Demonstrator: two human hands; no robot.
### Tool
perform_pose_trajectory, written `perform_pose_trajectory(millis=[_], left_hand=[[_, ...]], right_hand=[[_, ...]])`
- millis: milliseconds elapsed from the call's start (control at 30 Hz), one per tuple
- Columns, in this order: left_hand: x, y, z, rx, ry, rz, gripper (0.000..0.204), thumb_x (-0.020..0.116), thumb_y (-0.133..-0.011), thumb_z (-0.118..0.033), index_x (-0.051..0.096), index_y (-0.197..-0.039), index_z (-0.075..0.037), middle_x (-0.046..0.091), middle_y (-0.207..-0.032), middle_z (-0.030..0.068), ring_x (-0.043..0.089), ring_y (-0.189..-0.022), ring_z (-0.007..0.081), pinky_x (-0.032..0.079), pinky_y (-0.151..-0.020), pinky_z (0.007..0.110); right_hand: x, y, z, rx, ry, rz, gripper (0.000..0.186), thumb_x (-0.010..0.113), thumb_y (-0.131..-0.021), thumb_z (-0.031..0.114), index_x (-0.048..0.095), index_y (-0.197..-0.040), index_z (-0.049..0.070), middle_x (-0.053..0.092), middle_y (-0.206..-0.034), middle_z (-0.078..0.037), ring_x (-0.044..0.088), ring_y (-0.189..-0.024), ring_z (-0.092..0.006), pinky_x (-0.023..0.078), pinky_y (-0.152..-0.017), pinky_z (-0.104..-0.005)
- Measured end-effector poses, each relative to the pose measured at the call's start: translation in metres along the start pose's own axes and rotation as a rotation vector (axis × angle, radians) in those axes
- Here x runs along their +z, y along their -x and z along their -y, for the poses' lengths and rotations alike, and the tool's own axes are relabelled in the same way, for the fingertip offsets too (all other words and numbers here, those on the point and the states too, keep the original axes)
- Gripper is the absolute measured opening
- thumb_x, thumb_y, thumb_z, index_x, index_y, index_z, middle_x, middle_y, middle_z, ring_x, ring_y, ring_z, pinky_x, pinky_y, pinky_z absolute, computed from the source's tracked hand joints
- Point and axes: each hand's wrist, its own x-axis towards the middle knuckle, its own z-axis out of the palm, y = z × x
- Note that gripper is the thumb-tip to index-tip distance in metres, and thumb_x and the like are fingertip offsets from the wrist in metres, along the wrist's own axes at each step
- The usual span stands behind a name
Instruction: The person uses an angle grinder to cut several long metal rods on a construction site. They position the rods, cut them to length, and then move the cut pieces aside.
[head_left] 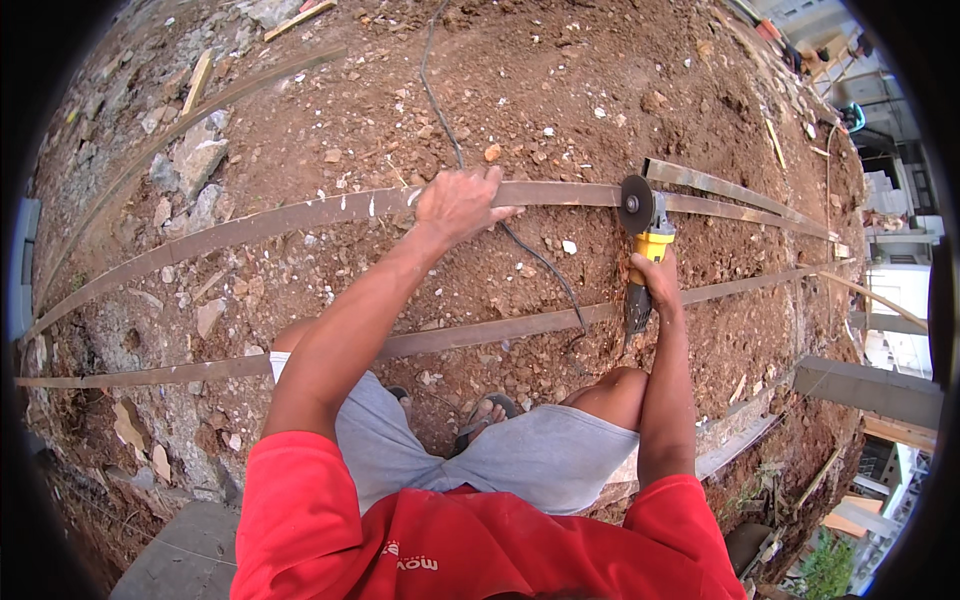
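A long flat brown bar (340, 204) runs across the dirt in front of me. My left hand (458, 205) grips it near the middle, fingers curled over its far edge. My right hand (655, 280) holds a yellow and black angle grinder (650, 250). Its dark disc (632, 204) stands upright at the bar, to the right of my left hand; whether it touches cannot be told. A grey cord (545, 260) passes under the bar. A second long bar (440, 338) lies nearer me, and a shorter strip (720, 182) lies beyond the disc.
Reddish dirt (520, 90) holds stones, broken concrete (200, 160) and wood offcuts (198, 85). Another long strip (250, 82) lies at the upper left. A concrete beam (860, 385) and planks are at the right. Small, indistinct figures (805, 55) show at the upper right.
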Motion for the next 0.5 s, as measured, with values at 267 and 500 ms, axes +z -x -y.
perform_pose_trajectory(millis=[267, 500], left_hand=[[0.0024, -0.0009, 0.0002, 0.000, -0.009, -0.011, 0.073, 0.056, -0.095, -0.073, 0.065, -0.114, -0.004, 0.075, -0.093, 0.0134, 0.075, -0.077, 0.0234, 0.062, -0.058, 0.038], [0.0022, -0.0013, 0.0003, -0.011, 0.004, 0.008, 0.072, 0.056, -0.094, -0.073, 0.066, -0.113, -0.004, 0.075, -0.095, 0.0136, 0.076, -0.082, 0.0259, 0.062, -0.063, 0.040]], right_hand=[[-0.0002, 0.0070, -0.0008, 0.009, 0.003, 0.003, 0.030, 0.074, -0.083, 0.007, 0.063, -0.110, -0.001, 0.069, -0.084, -0.007, 0.069, -0.065, -0.0183, 0.059, -0.061, -0.0324], [0.0033, 0.0067, 0.0003, -0.003, -0.028, 0.009, 0.031, 0.074, -0.082, 0.005, 0.061, -0.110, -0.002, 0.070, -0.085, -0.008, 0.070, -0.066, -0.0188, 0.059, -0.061, -0.0321]])
